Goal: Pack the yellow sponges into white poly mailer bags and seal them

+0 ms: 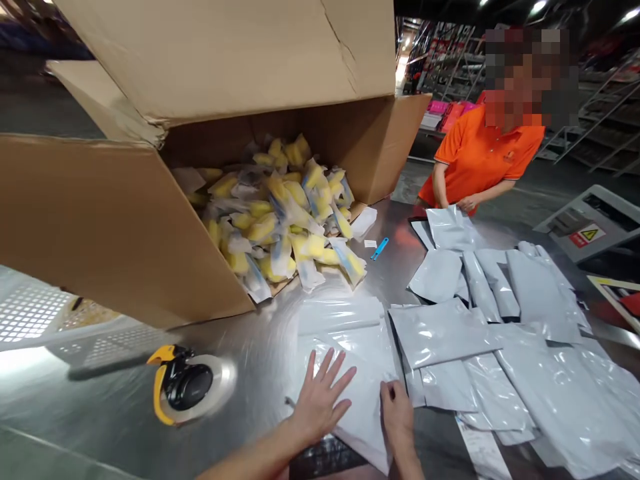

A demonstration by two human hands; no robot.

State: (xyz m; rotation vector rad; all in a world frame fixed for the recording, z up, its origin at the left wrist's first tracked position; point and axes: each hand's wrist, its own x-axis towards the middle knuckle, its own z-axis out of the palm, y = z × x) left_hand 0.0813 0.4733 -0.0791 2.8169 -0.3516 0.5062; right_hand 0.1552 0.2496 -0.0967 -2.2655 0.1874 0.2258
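My left hand (320, 400) lies flat with fingers spread on a white plastic mailing bag (345, 317) on the metal table. At the bag's right edge, my right hand (397, 410) is closed, its fingers pinching the edge. Just right of it lies a pile of similar mailing bags (445, 333), several overlapping. Beyond my hands, a large cardboard box (200, 267) lies on its side, opening toward me. Inside it are many clear-wrapped packets with yellow contents (295, 193), some spilling onto the table.
A yellow and black tape dispenser (187, 387) sits at left on the metal table (240, 353). A blue cutter-like tool (380, 249) lies beside a small white label (370, 244). A person in an orange shirt (493, 157) stands across the table. A white perforated basket (30, 313) is at left.
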